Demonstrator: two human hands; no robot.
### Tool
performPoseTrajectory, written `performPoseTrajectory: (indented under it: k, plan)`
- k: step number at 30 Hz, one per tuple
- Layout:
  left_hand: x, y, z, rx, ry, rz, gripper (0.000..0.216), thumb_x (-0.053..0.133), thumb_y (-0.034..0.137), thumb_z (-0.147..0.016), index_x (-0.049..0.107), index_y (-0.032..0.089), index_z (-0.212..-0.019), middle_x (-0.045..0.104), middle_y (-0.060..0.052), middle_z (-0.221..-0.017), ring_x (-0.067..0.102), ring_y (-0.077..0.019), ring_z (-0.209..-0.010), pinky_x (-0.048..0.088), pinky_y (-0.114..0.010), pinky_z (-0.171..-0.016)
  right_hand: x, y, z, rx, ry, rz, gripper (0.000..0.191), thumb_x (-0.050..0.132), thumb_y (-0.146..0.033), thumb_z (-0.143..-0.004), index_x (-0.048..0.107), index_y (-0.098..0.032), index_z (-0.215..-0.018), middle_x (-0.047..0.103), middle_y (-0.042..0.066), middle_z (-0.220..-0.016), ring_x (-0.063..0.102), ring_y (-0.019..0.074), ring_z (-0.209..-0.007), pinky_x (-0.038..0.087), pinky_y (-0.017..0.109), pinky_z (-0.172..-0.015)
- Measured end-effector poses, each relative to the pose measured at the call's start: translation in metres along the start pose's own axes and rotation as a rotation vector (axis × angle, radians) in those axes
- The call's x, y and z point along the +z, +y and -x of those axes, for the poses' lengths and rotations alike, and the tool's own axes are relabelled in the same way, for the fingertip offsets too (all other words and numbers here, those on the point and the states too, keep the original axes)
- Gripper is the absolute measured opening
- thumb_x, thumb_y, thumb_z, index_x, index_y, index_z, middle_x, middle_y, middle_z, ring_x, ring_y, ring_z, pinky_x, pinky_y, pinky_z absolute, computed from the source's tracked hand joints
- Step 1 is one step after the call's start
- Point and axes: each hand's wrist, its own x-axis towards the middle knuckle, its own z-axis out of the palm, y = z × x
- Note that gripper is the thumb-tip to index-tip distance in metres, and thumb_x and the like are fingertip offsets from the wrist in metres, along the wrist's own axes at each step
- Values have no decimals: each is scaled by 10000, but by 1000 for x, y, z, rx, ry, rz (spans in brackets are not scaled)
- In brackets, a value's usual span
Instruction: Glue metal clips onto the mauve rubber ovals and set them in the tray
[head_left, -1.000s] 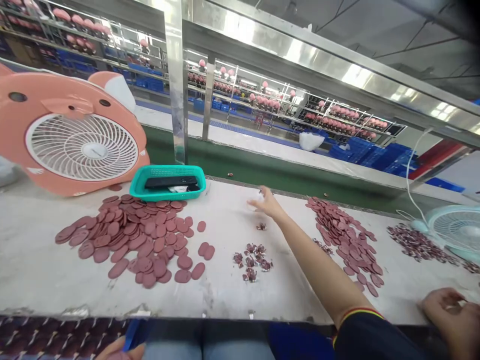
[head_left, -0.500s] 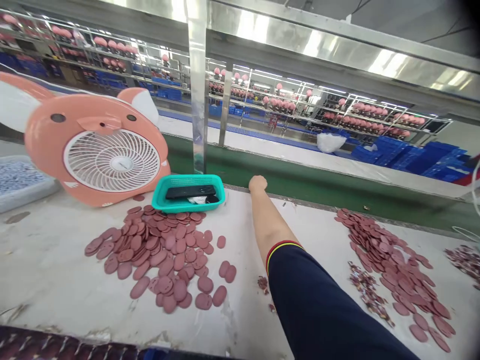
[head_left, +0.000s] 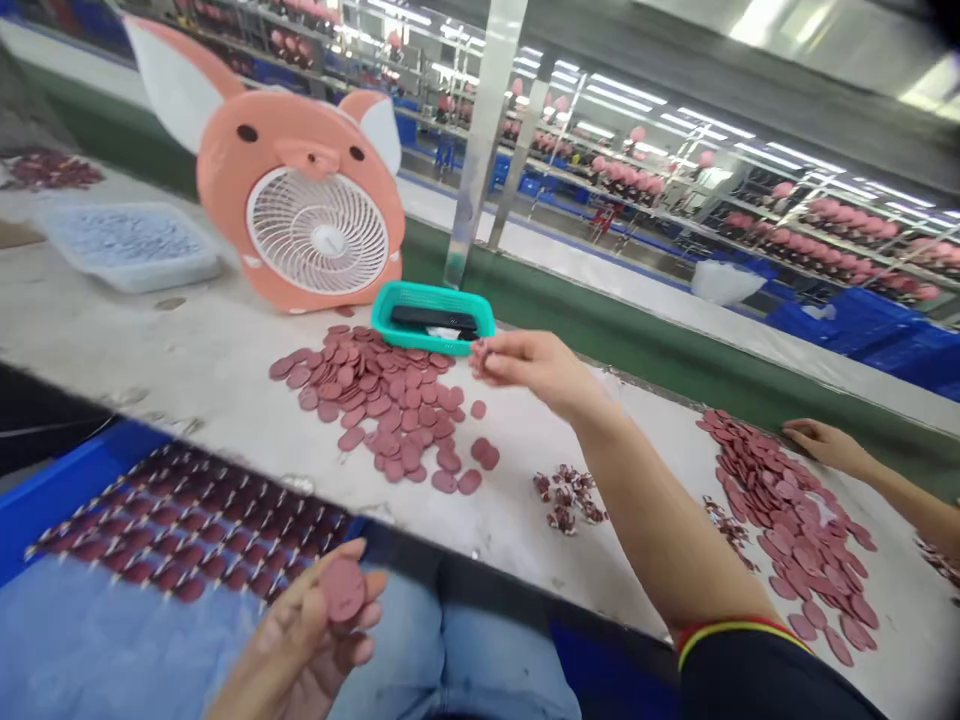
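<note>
My left hand [head_left: 304,640] is closed on a flat, dusky-pink oval disc [head_left: 344,589], held low in front of the table edge. Small dark marks show on the disc's face. Farther up, my right hand [head_left: 536,368] pinches a few small maroon-and-metal pieces [head_left: 480,356] just right of the green basket [head_left: 433,347]. Left of that hand, similar oval discs [head_left: 390,405] lie in a loose heap on the table. A small cluster of maroon-and-metal pieces [head_left: 566,497] rests below my right forearm.
A pig-shaped fan [head_left: 300,115] and a white tray of small bits [head_left: 135,250] stand at left. A blue crate [head_left: 67,490] holds rows of maroon parts below the table. At right, another person's hand [head_left: 829,447] is beside a second disc heap [head_left: 787,510].
My right hand has drawn back from the table's far edge and now shows small pieces in its fingers. My left hand, holding a disc, has come into view as the camera tilted down.
</note>
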Motion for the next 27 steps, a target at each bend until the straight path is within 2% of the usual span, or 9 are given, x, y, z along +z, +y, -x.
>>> performPoseTrajectory:
  k: [2, 3, 5, 8, 13, 20, 27]
  plan:
    - [13, 0, 18, 8, -23, 2, 352, 963, 416, -512, 833, 274, -807, 799, 7, -683, 713, -154, -542, 560, -164, -485, 30, -3, 54, -25, -147, -81, 96, 659, -186, -891, 755, -187, -888, 740, -1, -767, 688, 122, -676, 584, 271, -670]
    - [17, 0, 26, 6, -31, -5, 370, 962, 423, -516, 835, 256, -820, 795, -5, -681, 704, -147, -543, 555, -163, -499, 42, -3, 79, -74, -210, -180, 85, 690, -224, -876, 769, -199, -899, 752, 13, -797, 686, 128, -674, 575, 269, -649]
    - [20, -1, 39, -12, -39, -29, 399, 956, 453, -518, 835, 237, -831, 785, -18, -673, 684, -135, -546, 538, -166, -522, 62, -2, 118, -145, -252, -239, 129, 733, -283, -865, 789, -235, -971, 764, 37, -876, 703, 154, -752, 564, 280, -674]
    - [19, -7, 53, -30, -74, -81, 456, 935, 517, -530, 835, 206, -849, 759, -26, -671, 645, -123, -559, 513, -172, -553, 79, 0, 150, -214, -252, -245, 174, 759, -297, -861, 790, -263, -1029, 752, 36, -859, 692, 153, -743, 539, 265, -647]
    - [14, -18, 60, -11, -181, -119, 442, 902, 526, -601, 824, 159, -834, 695, -40, -693, 565, -118, -569, 494, -195, -545, 85, 1, 166, -263, -246, -161, 154, 762, -243, -863, 782, -264, -1015, 739, 6, -798, 653, 126, -687, 521, 240, -643]
    - [6, -23, 58, -61, -275, -136, 346, 886, 477, -659, 815, 180, -822, 661, -22, -672, 608, -126, -589, 521, -200, -568, 81, 1, 174, -360, -248, -104, 151, 747, -227, -881, 764, -253, -1029, 774, 4, -857, 684, 131, -725, 527, 239, -678]
    - [9, -27, 59, -60, -253, -147, 342, 885, 465, -667, 819, 184, -850, 696, -32, -677, 620, -127, -573, 524, -192, -557, 75, -1, 175, -440, -250, -27, 129, 707, -239, -916, 744, -258, -1039, 783, 7, -861, 709, 150, -728, 552, 273, -705]
